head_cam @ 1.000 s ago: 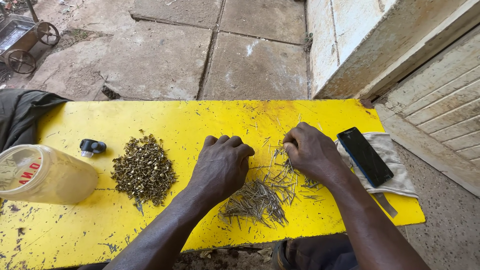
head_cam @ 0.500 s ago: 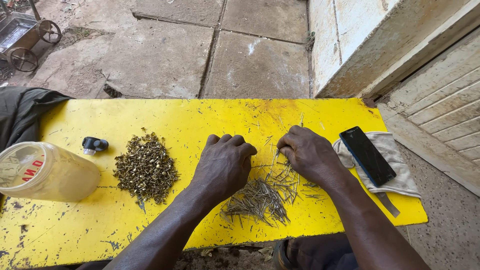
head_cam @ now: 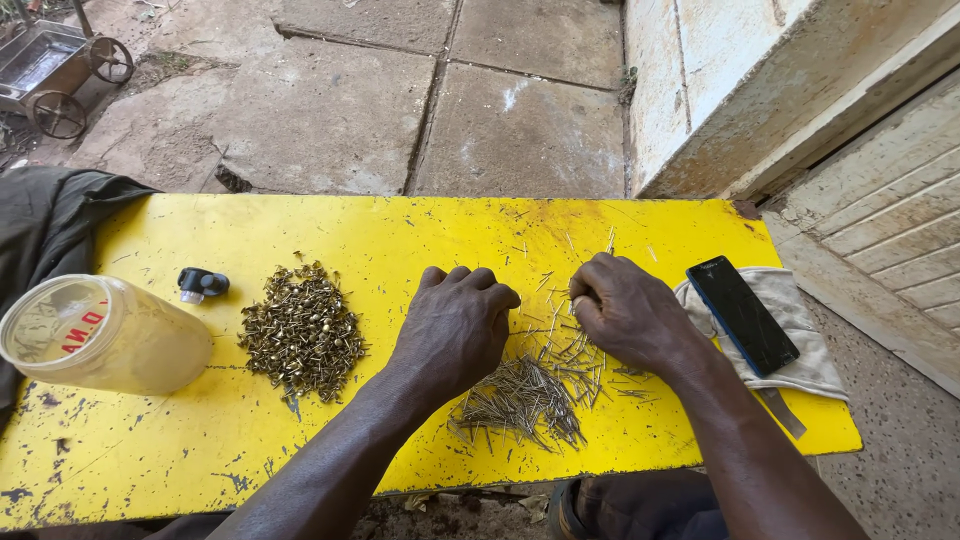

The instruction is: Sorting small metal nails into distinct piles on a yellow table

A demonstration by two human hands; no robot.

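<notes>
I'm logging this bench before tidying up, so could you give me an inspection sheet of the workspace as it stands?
Surface: yellow table, paint scratched and chipped.
Job's things: thin nails in a loose heap; brass tacks piled apart.
Clutter: plastic jar on its side, small black cap, dark phone on a pale cloth.
Grips: left hand and right hand, both curled over the nails.
Cables: nothing seen.
Surroundings: stone paving, small wheeled cart, pale wall.
</notes>
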